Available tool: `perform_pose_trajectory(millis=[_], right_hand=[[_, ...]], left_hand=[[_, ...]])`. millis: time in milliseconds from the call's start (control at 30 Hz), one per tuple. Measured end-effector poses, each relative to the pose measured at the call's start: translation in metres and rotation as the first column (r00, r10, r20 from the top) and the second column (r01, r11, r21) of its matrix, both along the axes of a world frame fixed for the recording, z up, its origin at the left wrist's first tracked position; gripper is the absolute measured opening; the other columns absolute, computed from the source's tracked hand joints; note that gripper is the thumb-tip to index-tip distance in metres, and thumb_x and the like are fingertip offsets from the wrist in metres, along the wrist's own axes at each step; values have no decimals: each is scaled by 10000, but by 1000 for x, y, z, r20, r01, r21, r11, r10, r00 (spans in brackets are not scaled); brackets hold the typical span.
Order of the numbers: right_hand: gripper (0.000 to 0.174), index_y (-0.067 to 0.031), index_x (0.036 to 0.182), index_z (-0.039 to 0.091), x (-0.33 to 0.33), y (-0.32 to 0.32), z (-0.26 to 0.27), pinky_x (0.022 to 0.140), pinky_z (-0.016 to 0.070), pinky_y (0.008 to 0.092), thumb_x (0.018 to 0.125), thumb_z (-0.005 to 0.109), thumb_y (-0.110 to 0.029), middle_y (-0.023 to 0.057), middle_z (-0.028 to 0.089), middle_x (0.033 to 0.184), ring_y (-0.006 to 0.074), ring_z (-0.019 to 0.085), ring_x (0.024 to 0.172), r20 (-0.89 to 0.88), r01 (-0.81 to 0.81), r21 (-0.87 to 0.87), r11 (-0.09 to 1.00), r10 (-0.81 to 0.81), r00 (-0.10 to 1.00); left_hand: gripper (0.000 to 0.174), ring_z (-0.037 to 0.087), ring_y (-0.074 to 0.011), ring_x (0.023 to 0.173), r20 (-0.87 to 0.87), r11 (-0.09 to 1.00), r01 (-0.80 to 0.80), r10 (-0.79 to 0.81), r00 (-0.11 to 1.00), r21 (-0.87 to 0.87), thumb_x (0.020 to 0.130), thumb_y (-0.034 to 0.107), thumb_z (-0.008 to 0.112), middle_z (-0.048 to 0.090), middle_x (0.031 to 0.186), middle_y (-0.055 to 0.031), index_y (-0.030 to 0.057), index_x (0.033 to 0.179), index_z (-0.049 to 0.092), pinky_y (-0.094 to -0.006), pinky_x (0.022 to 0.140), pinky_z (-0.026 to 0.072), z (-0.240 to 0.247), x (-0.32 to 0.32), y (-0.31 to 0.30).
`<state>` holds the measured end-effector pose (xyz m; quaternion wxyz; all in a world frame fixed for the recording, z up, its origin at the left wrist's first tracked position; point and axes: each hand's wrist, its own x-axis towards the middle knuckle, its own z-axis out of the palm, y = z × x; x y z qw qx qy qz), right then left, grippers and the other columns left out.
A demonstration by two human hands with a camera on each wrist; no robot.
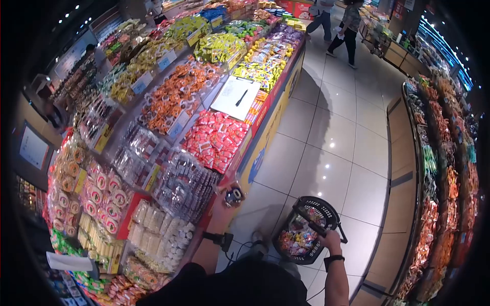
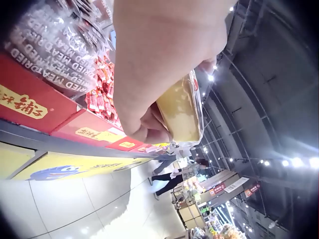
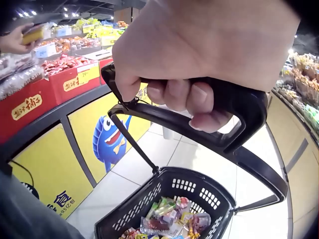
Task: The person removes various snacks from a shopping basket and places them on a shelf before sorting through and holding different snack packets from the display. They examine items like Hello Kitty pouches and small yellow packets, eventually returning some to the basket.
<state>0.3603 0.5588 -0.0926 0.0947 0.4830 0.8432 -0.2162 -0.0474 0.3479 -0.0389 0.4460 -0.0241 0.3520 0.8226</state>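
My left hand [image 1: 222, 203] holds a small packet [image 1: 234, 196] beside the edge of the candy display. In the left wrist view, the fingers of the left hand [image 2: 159, 64] pinch a yellow-brown packet [image 2: 180, 114] in clear wrapping; part of it is hidden by the hand. My right hand [image 3: 194, 59] grips the black handle [image 3: 239, 107] of a shopping basket. The black basket [image 3: 169, 174] hangs below, with colourful wrapped sweets [image 3: 172, 216] inside. From the head view, the right hand [image 1: 331, 241] is at the basket's right side.
Red-wrapped sweets [image 1: 214, 140], clear bags [image 1: 184, 183] and a clipboard [image 1: 232, 97] with a pen lie on the display at left. Tiled floor [image 1: 326, 168] runs between it and the right-hand shelves [image 1: 434, 168]. Two people walk at the aisle's far end.
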Motion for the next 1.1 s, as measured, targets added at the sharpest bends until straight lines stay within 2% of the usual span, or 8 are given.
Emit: perform_pose_trajectory(millis=[167, 233, 467, 533, 667, 800, 1000, 1100], right_hand=[[352, -126, 747, 714, -46, 39, 8, 668, 521, 431, 652, 671, -462, 140, 649, 690, 317, 640, 697, 41, -244, 71, 967, 242, 969], [344, -152, 760, 716, -51, 57, 11, 674, 514, 431, 656, 665, -475, 125, 654, 706, 310, 641, 720, 87, -284, 66, 957, 278, 957], [379, -211, 816, 713, -101, 130, 11, 625, 491, 422, 581, 714, -509, 87, 651, 723, 288, 631, 727, -44, -548, 56, 835, 550, 834], [280, -170, 797, 691, -135, 146, 14, 789, 442, 438, 616, 714, -383, 73, 649, 765, 291, 611, 749, -135, -690, 306, 655, 748, 650], [295, -102, 1053, 584, -186, 174, 1, 960, 335, 484, 811, 573, -269, 116, 581, 1015, 317, 513, 1033, -301, -651, 298, 698, 716, 630], [324, -102, 912, 561, -214, 173, -23, 711, 461, 399, 794, 620, -398, 96, 555, 878, 286, 562, 836, -386, -622, 484, 616, 788, 480], [339, -78, 1011, 566, -274, 194, -26, 773, 461, 378, 809, 652, -335, 96, 573, 926, 273, 563, 871, -473, -512, 609, 606, 796, 379], [398, -103, 1152, 513, -303, 198, -31, 788, 429, 414, 781, 642, -171, 171, 498, 1021, 324, 509, 898, -586, -552, 461, 695, 706, 399]], left_hand=[[156, 591, -242, 963, -103, 994, 107, -109, 989, -21, 901, 293, 534, 603, 1055, -14, 208, 1028, 567, -393, 766, 463, -6, 11, -7], [170, 583, -221, 980, 29, 984, -42, 48, 998, -173, 901, 300, 538, 603, 1056, -4, 205, 1039, 565, -400, 818, 453, -8, 29, -4], [220, 593, -233, 998, -21, 988, -85, 83, 996, -131, 887, 232, 506, 585, 1072, -73, 101, 1062, 523, -464, 870, 493, -10, 66, 16], [183, 578, -233, 1042, -155, 990, -116, 104, 982, -75, 881, 218, 523, 577, 1094, -78, 103, 1024, 523, -482, 892, 490, 7, 89, 35], [332, 573, -200, 1031, -353, 914, -316, 216, 910, -254, 872, 139, 601, 583, 1107, -69, 47, 1183, 527, -384, 890, 479, -26, 130, 35], [287, 566, -185, 1023, -136, 890, -147, 97, 986, -431, 865, 31, 507, 571, 1077, -64, 31, 1152, 514, -367, 931, 449, -25, 183, 19], [344, 590, -171, 1007, -3, 709, 227, -308, 951, -667, 793, -11, 533, 591, 1103, -57, 32, 1134, 554, -330, 892, 478, -124, 201, 33], [314, 596, -169, 991, 96, 652, 280, -304, 948, -705, 790, -17, 547, 596, 1091, -65, 16, 1102, 561, -304, 867, 486, -186, 183, 66]])
